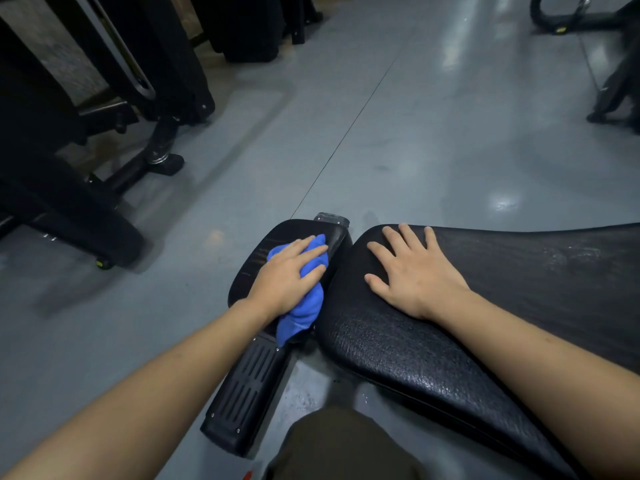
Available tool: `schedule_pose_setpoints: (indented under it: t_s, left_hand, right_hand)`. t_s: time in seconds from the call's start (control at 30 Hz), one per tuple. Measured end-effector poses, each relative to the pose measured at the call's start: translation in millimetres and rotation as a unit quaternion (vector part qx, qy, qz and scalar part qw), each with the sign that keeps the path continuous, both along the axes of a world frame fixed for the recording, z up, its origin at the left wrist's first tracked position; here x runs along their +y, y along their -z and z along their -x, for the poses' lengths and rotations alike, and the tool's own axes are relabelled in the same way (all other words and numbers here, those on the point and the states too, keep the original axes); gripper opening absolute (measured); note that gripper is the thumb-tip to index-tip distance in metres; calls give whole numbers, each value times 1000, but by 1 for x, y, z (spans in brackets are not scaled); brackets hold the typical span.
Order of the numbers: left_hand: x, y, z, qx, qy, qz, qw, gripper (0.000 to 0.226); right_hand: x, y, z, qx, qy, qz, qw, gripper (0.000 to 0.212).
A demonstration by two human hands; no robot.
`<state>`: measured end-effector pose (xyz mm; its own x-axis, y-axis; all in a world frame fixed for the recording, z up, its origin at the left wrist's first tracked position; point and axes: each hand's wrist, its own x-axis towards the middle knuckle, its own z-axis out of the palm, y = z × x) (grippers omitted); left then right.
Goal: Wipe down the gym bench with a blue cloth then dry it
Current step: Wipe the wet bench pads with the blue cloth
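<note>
Floor [433,133]: grey, glossy, one thin seam running away from the seat.
Backrest [485,341]: one long black pad, pebbled vinyl, just right of the seat.
Seat [252,258]: one smaller rounded black pad, same vinyl.
Right hand [412,271]: flat on the backrest near the seat, fingers spread and straight, holding nothing.
Left hand [291,275]: fingers curled over the cloth, pressing it onto the seat.
Cloth [304,306]: one, blue, soft, bunched, on the seat's right edge.

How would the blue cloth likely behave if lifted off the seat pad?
The blue cloth is bunched under the left hand with a tail drooping off the seat pad, so it is probably floppy and light. Its soft, fuzzy look suggests it would grip rather than slip.
</note>
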<state>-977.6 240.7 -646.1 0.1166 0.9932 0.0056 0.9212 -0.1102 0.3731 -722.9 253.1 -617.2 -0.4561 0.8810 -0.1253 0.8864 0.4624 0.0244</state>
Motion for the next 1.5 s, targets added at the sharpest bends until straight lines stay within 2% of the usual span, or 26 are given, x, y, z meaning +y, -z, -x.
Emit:
schedule_pose_setpoints:
  t_s: [0.23, 0.37, 0.5, 0.6, 0.77, 0.9, 1.17, 1.33, 1.5]
  left_hand:
    - [50, -4, -23, 13, 16, 4, 1000, 42]
    - [33, -4, -13, -21, 45, -22, 999, 43]
    - [-3, -5, 12, -13, 113, -17, 993, 61]
    - [-28, -1, 28, -12, 141, -21, 990, 64]
    - [-12, -5, 15, -14, 97, 15, 995, 62]
    - [18, -9, 5, 15, 109, 50, 993, 62]
    - [82, -15, -25, 40, 101, 45, 993, 52]
    - [63, -9, -17, -16, 84, 4, 996, 42]
    - [5, -2, 10, -48, 46, -22, 998, 57]
  right_hand:
    - [0, 0, 0, 13, 6, -4, 1000, 69]
    - [1, -1, -1, 19, 1, 0, 1000, 69]
    - [0, -3, -2, 19, -1, 5, 1000, 69]
    - [0, -3, -1, 21, -1, 5, 1000, 69]
    - [-1, -2, 0, 19, 1, 4, 1000, 70]
    - [0, -2, 0, 19, 2, 6, 1000, 69]
    - [0, 1, 1, 14, 2, 0, 1000, 71]
    - [1, 0, -1, 22, 1, 2, 1000, 69]
    - [0, -4, -1, 20, 0, 2, 1000, 69]
